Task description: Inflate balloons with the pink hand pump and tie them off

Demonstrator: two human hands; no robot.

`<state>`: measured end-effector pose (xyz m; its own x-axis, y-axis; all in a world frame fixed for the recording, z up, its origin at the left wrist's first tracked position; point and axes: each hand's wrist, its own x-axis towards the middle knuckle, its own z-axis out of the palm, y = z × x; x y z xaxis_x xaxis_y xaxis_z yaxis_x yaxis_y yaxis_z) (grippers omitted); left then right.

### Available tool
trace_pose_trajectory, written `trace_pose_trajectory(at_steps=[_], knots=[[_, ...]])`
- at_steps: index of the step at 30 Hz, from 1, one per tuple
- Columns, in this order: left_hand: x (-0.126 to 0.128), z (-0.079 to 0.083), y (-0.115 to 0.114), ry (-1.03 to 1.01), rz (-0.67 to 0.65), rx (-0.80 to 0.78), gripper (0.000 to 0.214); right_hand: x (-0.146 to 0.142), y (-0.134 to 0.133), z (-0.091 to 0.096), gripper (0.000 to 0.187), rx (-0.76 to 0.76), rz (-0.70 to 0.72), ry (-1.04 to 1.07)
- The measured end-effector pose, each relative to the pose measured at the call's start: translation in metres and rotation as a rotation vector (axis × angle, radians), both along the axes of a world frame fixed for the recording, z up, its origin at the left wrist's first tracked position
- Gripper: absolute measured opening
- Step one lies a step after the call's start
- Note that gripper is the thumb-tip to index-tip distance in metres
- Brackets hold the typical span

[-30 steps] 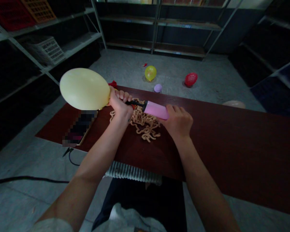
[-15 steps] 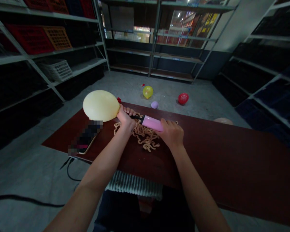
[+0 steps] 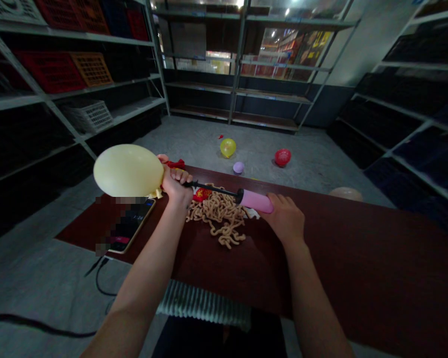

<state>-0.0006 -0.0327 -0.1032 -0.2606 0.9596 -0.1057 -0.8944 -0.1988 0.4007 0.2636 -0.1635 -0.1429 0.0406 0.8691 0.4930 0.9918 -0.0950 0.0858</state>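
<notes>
While gripping the black end of a hand pump in the left grip, fingers curled closed, hold the pale yellow balloon against it too, neck hidden from sight. Clasp the pink barrel in the closed right grip, with the black shaft showing between, above the tabletop. See underneath, on dark reddish brown, a heap of tan curled strands beside a red packet. Find a phone, partly blurred, toward the left end, and red scraps at the far edge. Spot on the grey floor beyond a yellow balloon, a small lilac balloon near it and a red balloon farther right. Notice metal shelving at the back, a red crate, an orange crate and a white crate on the left-hand racks, and dim right-hand racks, contents too dark to tell.
</notes>
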Motion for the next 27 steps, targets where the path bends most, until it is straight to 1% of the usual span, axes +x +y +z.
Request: trace_pose_trajectory(at_steps=[3, 6, 11, 14, 16, 21, 24, 27], knots=[[0.005, 0.001, -0.005, 0.001, -0.01, 0.023, 0.054, 0.0, -0.001, 0.001, 0.033, -0.008, -0.007, 0.012], [0.014, 0.002, -0.011, 0.021, -0.02, 0.055, 0.058, -0.006, -0.003, 0.005, 0.032, -0.004, -0.005, 0.0], [0.037, 0.001, -0.021, 0.034, -0.104, 0.021, 0.06, -0.037, -0.002, 0.008, 0.033, -0.023, 0.027, 0.022], [0.05, -0.005, -0.025, 0.037, -0.154, -0.018, 0.06, -0.053, 0.0, 0.006, 0.035, -0.036, 0.025, 0.049], [0.056, -0.008, -0.026, 0.052, -0.18, -0.033, 0.061, -0.058, 0.001, 0.003, 0.038, -0.049, 0.015, 0.065], [0.054, -0.013, -0.019, 0.019, -0.2, -0.063, 0.057, -0.056, 0.004, -0.003, 0.042, -0.03, 0.034, 0.076], [0.049, -0.015, -0.014, 0.022, -0.178, -0.065, 0.054, -0.057, 0.006, -0.004, 0.043, 0.0, 0.06, 0.052], [0.044, -0.017, -0.008, 0.075, -0.145, -0.084, 0.047, -0.057, 0.007, -0.005, 0.042, 0.016, 0.076, 0.025]])
